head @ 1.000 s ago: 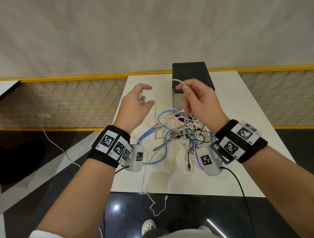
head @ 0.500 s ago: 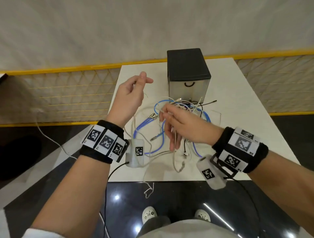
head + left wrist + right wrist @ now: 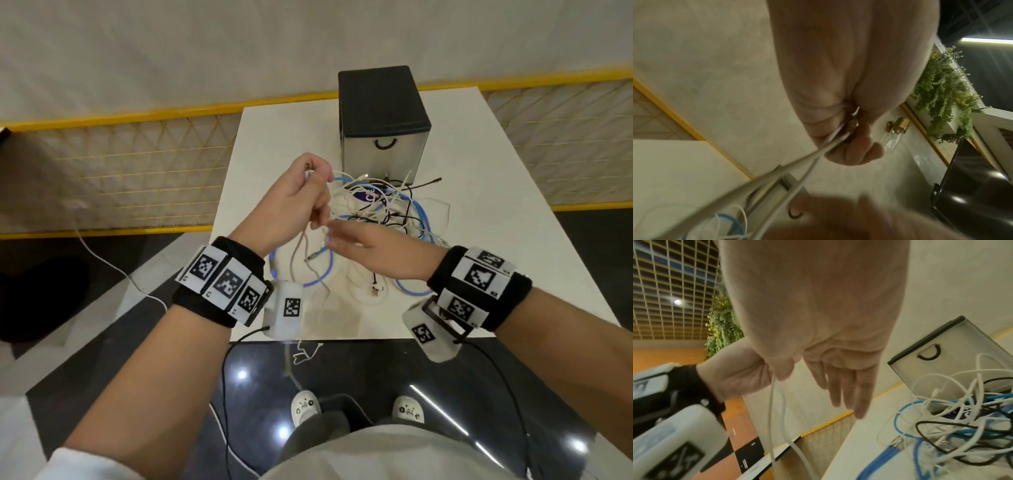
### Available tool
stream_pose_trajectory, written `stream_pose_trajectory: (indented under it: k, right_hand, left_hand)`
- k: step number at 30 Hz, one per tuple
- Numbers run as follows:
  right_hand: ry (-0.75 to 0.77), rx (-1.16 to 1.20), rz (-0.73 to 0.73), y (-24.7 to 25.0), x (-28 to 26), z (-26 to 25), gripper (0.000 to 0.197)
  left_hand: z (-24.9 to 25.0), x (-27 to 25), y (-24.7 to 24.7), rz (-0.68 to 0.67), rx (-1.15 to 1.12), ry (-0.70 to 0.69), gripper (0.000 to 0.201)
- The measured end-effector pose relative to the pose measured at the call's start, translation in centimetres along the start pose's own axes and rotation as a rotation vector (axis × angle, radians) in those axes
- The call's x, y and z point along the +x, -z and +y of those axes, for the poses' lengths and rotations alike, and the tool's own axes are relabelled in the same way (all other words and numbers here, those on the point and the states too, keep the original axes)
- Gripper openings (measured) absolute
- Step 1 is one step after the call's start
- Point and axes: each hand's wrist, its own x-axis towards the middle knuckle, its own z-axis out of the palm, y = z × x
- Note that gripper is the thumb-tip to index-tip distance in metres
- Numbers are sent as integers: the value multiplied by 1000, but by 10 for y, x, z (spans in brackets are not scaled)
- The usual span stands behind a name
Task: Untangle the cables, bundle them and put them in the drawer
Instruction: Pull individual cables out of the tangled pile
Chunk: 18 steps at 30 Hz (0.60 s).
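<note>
Head view: left hand (image 3: 294, 202) raised over desk (image 3: 513, 212) middle, fist pinching doubled white cable (image 3: 301, 253), strands hanging toward near edge. Right hand (image 3: 373, 250) flat, fingers straight, holding nothing, just right of strands. Tangle (image 3: 387, 212) beyond, before shut drawer (image 3: 385, 150) at far edge.
Left wrist view: cable leaves fist taut, two strands.
Right wrist view: fingers (image 3: 849, 392) spread, strands just left, nearer than tangle; likely next grab.

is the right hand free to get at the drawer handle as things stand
Probably yes: the right hand is open and holds nothing, and the drawer handle faces the person, with only the cable tangle lying low between them.
</note>
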Motion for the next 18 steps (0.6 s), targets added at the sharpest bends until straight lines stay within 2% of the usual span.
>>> stream_pose_trajectory:
  k: [2, 3, 5, 7, 10, 12, 14, 16, 18]
  right_hand:
    - [114, 237, 41, -2, 4, -15, 8]
    - [156, 318, 60, -7, 5, -21, 5]
    - [158, 451, 70, -22, 8, -22, 10]
    - [124, 477, 52, -46, 5, -14, 22]
    - [31, 223, -61, -83, -4, 17, 26]
    - [-20, -17, -208, -94, -11, 46, 24]
    - [-101, -164, -291, -91, -17, 68, 40]
    - [-160, -188, -115, -81, -18, 81, 43]
    - [-207, -189, 152, -69, -12, 92, 28]
  left_hand:
    - [0, -2, -9, -30, -52, -16, 20]
    - [0, -2, -12, -26, -78, -23, 20]
    - [2, -2, -16, 9, -137, -32, 21]
    - [5, 0, -14, 66, -198, -22, 23]
    - [5, 3, -2, 167, -229, -35, 26]
    - [2, 5, 8, 223, -227, -52, 27]
    - [-3, 9, 17, 254, -210, -24, 26]
    - [-10, 12, 22, 263, -177, 35, 27]
    - [-17, 13, 19, 250, -144, 79, 27]
